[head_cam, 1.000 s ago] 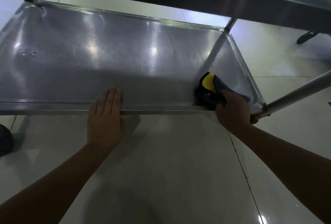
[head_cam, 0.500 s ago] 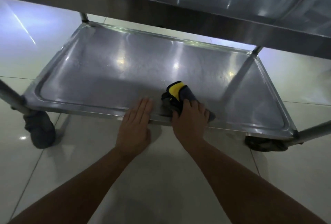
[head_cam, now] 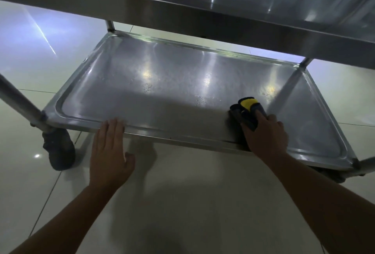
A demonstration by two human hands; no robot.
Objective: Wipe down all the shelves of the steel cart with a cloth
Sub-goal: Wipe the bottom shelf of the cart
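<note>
The steel cart's bottom shelf [head_cam: 162,95] lies low over the floor, shiny with a few water drops. My right hand [head_cam: 265,134] presses a dark grey and yellow cloth [head_cam: 246,109] onto the shelf near its front edge, right of centre. My left hand [head_cam: 109,152] rests flat with its fingertips on the shelf's front rim, left of centre, holding nothing. The shelf above [head_cam: 223,10] spans the top of the view, and its upper surface is hidden from me.
Cart legs stand at the front left [head_cam: 18,101], back left [head_cam: 110,25] and back right [head_cam: 304,64]. A dark caster wheel [head_cam: 59,150] sits under the front left corner. Pale glossy floor tiles [head_cam: 182,203] surround the cart.
My right hand has slid the cloth to the right along the front of the shelf, away from my left hand. The left hand stays on the front rim. The view has shifted.
</note>
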